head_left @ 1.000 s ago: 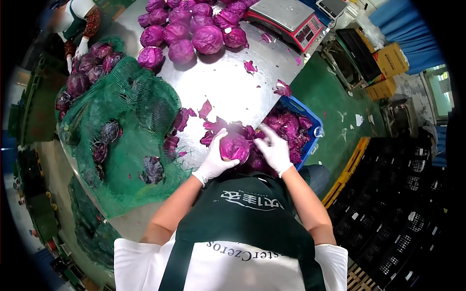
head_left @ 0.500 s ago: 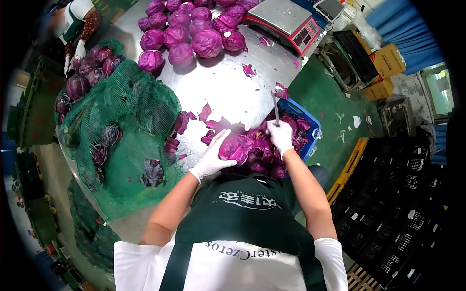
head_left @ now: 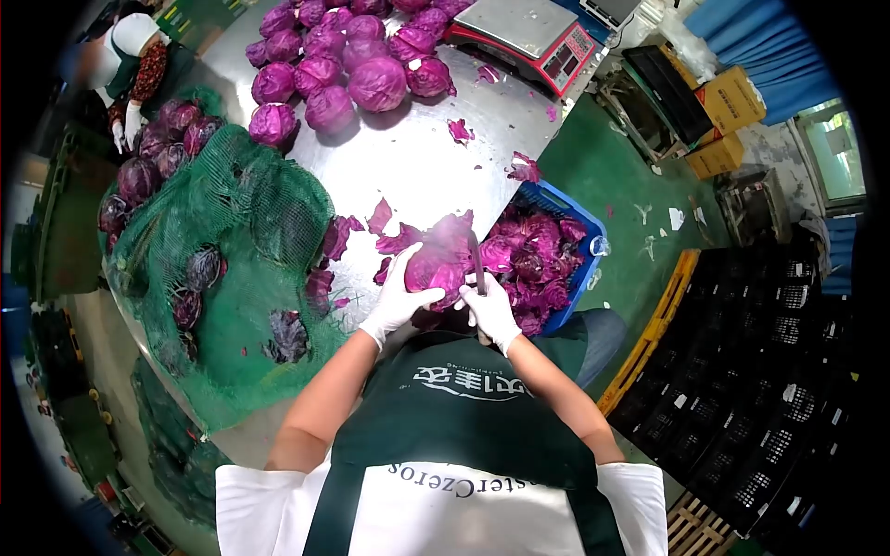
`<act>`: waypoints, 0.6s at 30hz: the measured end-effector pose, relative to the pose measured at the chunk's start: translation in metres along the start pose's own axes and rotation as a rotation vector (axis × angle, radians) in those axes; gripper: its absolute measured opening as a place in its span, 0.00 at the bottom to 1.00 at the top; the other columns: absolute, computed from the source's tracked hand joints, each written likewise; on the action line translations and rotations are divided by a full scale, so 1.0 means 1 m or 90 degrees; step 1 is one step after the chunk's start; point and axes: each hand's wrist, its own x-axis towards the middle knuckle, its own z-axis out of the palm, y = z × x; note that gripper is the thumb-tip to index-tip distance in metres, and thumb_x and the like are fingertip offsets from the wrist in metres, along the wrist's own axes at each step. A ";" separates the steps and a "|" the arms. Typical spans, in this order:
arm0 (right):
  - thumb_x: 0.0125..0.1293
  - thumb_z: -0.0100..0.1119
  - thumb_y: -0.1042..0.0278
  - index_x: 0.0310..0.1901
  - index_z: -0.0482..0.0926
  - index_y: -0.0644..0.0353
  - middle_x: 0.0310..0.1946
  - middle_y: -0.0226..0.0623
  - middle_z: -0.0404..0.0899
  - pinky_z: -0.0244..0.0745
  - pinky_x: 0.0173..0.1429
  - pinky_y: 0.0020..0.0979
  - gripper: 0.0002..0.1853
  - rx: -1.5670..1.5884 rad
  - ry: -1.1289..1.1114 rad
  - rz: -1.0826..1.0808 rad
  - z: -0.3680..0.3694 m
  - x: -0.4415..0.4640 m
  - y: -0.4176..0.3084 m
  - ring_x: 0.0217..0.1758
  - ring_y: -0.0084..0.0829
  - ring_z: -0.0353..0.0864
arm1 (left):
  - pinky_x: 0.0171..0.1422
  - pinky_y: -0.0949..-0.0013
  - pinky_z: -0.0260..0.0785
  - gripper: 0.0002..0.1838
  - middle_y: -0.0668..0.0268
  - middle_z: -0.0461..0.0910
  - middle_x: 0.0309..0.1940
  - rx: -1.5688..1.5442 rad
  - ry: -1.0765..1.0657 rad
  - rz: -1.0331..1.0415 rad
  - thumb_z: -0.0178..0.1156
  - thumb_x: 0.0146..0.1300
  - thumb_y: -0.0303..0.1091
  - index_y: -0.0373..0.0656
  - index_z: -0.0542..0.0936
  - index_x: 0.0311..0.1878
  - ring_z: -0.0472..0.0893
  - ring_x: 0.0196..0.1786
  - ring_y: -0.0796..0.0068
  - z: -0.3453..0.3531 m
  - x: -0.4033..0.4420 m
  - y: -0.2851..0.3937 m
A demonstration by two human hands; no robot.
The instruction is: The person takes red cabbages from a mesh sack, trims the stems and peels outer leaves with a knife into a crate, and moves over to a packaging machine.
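My left hand [head_left: 398, 298], in a white glove, grips a red cabbage [head_left: 434, 270] from its left side, just above my apron. On the cabbage's right, my gloved right hand [head_left: 489, 313] is closed round a knife [head_left: 476, 252] whose blade points away from me, close against the cabbage. Just right of my hands, a blue crate [head_left: 588, 261] holds a heap of loose purple leaves [head_left: 533, 248]. More torn leaves [head_left: 397, 239] lie on the metal table [head_left: 408, 167] beyond the cabbage.
Several red cabbages [head_left: 378, 83] are piled at the table's far side beside a red scale [head_left: 556, 57]. A green net [head_left: 269, 204] with dark cabbages covers the left. A co-worker [head_left: 139, 65] in gloves stands far left. Black crates [head_left: 742, 371] stack at right.
My right hand has moved left with the knife, from over the crate to the cabbage's right side. The left hand still holds the cabbage. The view has shifted slightly.
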 end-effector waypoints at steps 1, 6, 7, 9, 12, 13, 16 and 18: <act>0.69 0.60 0.68 0.50 0.71 0.63 0.24 0.34 0.81 0.60 0.16 0.24 0.13 0.029 -0.008 -0.005 0.000 0.002 0.004 0.12 0.18 0.66 | 0.75 0.60 0.59 0.51 0.54 0.64 0.68 -0.039 -0.002 -0.018 0.78 0.49 0.37 0.43 0.60 0.74 0.67 0.70 0.61 -0.001 0.000 -0.001; 0.65 0.58 0.71 0.47 0.71 0.61 0.22 0.32 0.78 0.60 0.17 0.24 0.11 0.011 0.035 -0.008 0.006 0.006 0.003 0.13 0.18 0.66 | 0.75 0.58 0.59 0.52 0.51 0.64 0.67 -0.126 -0.009 -0.035 0.80 0.44 0.40 0.44 0.62 0.73 0.64 0.71 0.56 -0.001 0.002 -0.001; 0.63 0.57 0.72 0.45 0.70 0.59 0.20 0.30 0.75 0.61 0.17 0.24 0.10 -0.003 0.054 0.001 0.008 0.002 -0.004 0.14 0.19 0.67 | 0.75 0.59 0.59 0.52 0.51 0.64 0.67 -0.099 -0.006 -0.023 0.80 0.44 0.40 0.45 0.63 0.73 0.64 0.71 0.56 0.000 0.002 0.000; 0.62 0.57 0.73 0.43 0.71 0.58 0.20 0.29 0.73 0.61 0.17 0.24 0.09 -0.007 0.101 0.017 0.000 0.003 0.002 0.14 0.19 0.67 | 0.71 0.60 0.64 0.49 0.54 0.67 0.66 -0.113 0.043 -0.023 0.76 0.49 0.36 0.44 0.61 0.73 0.70 0.66 0.61 0.001 0.001 0.001; 0.61 0.57 0.75 0.41 0.71 0.58 0.19 0.26 0.68 0.62 0.16 0.25 0.08 0.035 0.190 0.080 -0.037 0.022 0.054 0.13 0.21 0.67 | 0.64 0.44 0.71 0.37 0.54 0.69 0.66 -0.437 0.110 -0.251 0.63 0.61 0.44 0.43 0.64 0.71 0.76 0.63 0.57 -0.012 0.003 0.018; 0.61 0.57 0.74 0.41 0.71 0.58 0.19 0.27 0.70 0.62 0.16 0.26 0.08 0.038 0.259 0.069 -0.047 0.016 0.058 0.13 0.21 0.66 | 0.66 0.42 0.70 0.36 0.53 0.67 0.67 -0.574 0.066 -0.268 0.61 0.62 0.44 0.43 0.64 0.71 0.74 0.65 0.55 -0.020 0.009 0.003; 0.68 0.57 0.70 0.52 0.74 0.60 0.20 0.27 0.71 0.62 0.17 0.23 0.12 0.050 0.373 0.025 -0.069 0.011 0.060 0.14 0.18 0.66 | 0.68 0.33 0.63 0.35 0.52 0.62 0.72 -0.845 -0.057 -0.357 0.48 0.69 0.52 0.45 0.61 0.74 0.67 0.71 0.48 -0.035 0.004 -0.006; 0.70 0.59 0.67 0.62 0.72 0.60 0.22 0.27 0.73 0.62 0.18 0.21 0.21 0.040 0.318 -0.075 -0.066 0.008 0.043 0.16 0.17 0.68 | 0.69 0.28 0.60 0.35 0.52 0.60 0.74 -1.008 -0.138 -0.401 0.42 0.71 0.56 0.47 0.59 0.76 0.63 0.74 0.45 -0.038 -0.004 0.008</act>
